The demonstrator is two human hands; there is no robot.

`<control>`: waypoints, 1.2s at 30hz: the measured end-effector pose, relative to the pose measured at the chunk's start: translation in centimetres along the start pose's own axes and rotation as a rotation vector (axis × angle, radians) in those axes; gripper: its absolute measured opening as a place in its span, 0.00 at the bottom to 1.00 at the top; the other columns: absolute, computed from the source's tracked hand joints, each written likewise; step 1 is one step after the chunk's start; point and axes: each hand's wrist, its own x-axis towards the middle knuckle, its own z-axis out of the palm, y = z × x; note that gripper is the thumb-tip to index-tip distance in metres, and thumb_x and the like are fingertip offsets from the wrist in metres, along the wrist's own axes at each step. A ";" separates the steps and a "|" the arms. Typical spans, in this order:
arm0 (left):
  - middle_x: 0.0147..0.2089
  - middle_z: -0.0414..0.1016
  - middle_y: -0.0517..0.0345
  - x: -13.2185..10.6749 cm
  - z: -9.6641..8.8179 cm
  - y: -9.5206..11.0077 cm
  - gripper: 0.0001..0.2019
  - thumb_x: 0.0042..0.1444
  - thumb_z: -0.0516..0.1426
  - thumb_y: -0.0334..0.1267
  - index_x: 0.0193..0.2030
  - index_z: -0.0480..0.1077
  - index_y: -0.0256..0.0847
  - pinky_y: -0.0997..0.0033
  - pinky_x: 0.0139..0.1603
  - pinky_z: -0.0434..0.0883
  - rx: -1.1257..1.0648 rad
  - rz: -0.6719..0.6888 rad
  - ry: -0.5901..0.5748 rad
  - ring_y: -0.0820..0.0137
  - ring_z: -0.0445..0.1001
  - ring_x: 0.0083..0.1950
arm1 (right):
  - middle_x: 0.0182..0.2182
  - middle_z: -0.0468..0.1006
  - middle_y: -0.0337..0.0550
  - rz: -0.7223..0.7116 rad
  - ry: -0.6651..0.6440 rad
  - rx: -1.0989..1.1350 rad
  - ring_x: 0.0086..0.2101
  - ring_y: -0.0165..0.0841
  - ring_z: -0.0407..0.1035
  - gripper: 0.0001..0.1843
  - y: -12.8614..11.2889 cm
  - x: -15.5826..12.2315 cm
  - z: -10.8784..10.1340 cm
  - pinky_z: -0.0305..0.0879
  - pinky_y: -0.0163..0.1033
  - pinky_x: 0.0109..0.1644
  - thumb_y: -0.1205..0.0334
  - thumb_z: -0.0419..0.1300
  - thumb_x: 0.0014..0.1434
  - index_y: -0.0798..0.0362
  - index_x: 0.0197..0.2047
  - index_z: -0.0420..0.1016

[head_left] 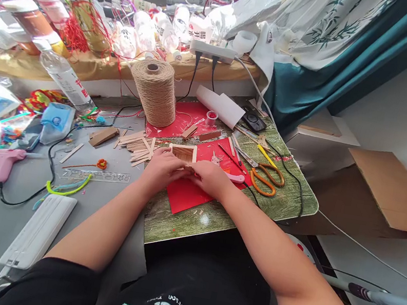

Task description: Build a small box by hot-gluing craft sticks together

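My left hand [163, 168] and my right hand [210, 177] meet over a sheet of red paper [184, 193] on the green-patterned table [289, 200]. Both have their fingers curled in against the near edge of a small square frame of wooden sticks [183, 153]. The fingertips are hidden behind the knuckles. A pile of loose wooden sticks [137, 142] lies just left of the frame. A big spool of jute twine [154, 91] stands behind it.
Orange-handled scissors [266, 177] lie to the right, a pink glue gun [2, 163] and a clear ruler [97, 175] to the left. A white power strip [211, 49] sits on the cluttered sill. Cardboard [396, 190] lies on the floor at right.
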 end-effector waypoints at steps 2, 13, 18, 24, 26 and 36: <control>0.37 0.83 0.58 -0.1 0.0 -0.2 0.11 0.68 0.59 0.50 0.41 0.78 0.47 0.52 0.67 0.61 -0.003 0.007 0.006 0.66 0.78 0.41 | 0.41 0.83 0.49 0.001 0.002 0.007 0.41 0.40 0.75 0.09 -0.1 0.0 0.0 0.68 0.43 0.47 0.63 0.64 0.68 0.55 0.51 0.77; 0.41 0.85 0.58 -0.2 0.1 -0.5 0.12 0.71 0.55 0.49 0.42 0.78 0.48 0.55 0.70 0.64 -0.053 0.089 -0.027 0.68 0.82 0.43 | 0.39 0.83 0.47 0.029 0.004 0.020 0.39 0.39 0.74 0.03 -0.3 0.1 0.1 0.66 0.42 0.46 0.63 0.63 0.68 0.53 0.44 0.77; 0.42 0.85 0.58 -0.1 0.1 -0.8 0.13 0.70 0.56 0.50 0.43 0.78 0.48 0.55 0.69 0.66 -0.093 0.084 -0.015 0.68 0.82 0.45 | 0.39 0.82 0.46 0.057 -0.022 0.023 0.39 0.39 0.73 0.02 -0.4 0.3 0.0 0.65 0.41 0.46 0.64 0.64 0.68 0.52 0.44 0.77; 0.41 0.85 0.59 0.0 0.7 -1.5 0.14 0.69 0.57 0.53 0.39 0.77 0.48 0.59 0.62 0.68 -0.091 0.079 -0.004 0.69 0.81 0.43 | 0.40 0.83 0.46 0.057 -0.029 0.051 0.40 0.39 0.74 0.04 -0.4 0.4 -0.3 0.65 0.41 0.46 0.64 0.65 0.67 0.52 0.46 0.77; 0.40 0.84 0.58 0.0 0.8 -1.6 0.16 0.69 0.57 0.54 0.37 0.76 0.47 0.59 0.61 0.68 -0.095 0.065 -0.006 0.68 0.80 0.43 | 0.39 0.83 0.46 0.052 -0.028 0.065 0.40 0.39 0.74 0.03 -0.5 0.4 -0.3 0.66 0.41 0.46 0.65 0.64 0.67 0.52 0.45 0.78; 0.40 0.83 0.57 0.2 1.0 -1.5 0.15 0.70 0.55 0.53 0.39 0.76 0.48 0.59 0.58 0.67 -0.093 0.061 -0.043 0.66 0.78 0.43 | 0.40 0.82 0.47 0.055 -0.035 0.026 0.40 0.40 0.73 0.06 -0.7 0.4 -0.2 0.66 0.43 0.46 0.60 0.62 0.69 0.52 0.47 0.77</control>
